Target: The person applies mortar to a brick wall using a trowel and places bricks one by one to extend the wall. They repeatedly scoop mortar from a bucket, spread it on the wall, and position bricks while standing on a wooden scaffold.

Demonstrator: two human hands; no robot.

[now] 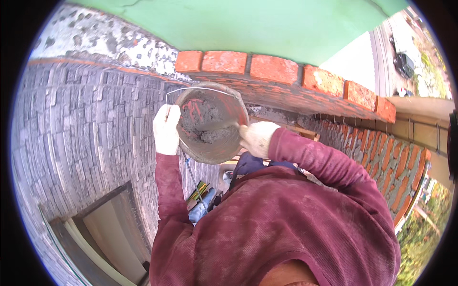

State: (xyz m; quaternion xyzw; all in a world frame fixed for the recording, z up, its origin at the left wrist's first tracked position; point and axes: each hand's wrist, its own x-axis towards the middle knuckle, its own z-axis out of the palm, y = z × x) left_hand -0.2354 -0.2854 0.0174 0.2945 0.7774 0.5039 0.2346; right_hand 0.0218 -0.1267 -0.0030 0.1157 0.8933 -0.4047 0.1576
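Observation:
In front of me hangs a round bucket with grey mortar inside, its inner wall smeared with the same mix. My left hand, in a white glove, is closed around the wire handle at the bucket's left side. Gloved in white too, my right hand is at the right rim, closed on the handle end of a trowel. The trowel's blade reaches leftward into the mortar. My right fingers hide the grip of the trowel.
Just beyond the bucket runs a red brick wall, with a green surface behind it. Another mortared brick wall stands at right. Grey stone cladding and a window opening are on the left.

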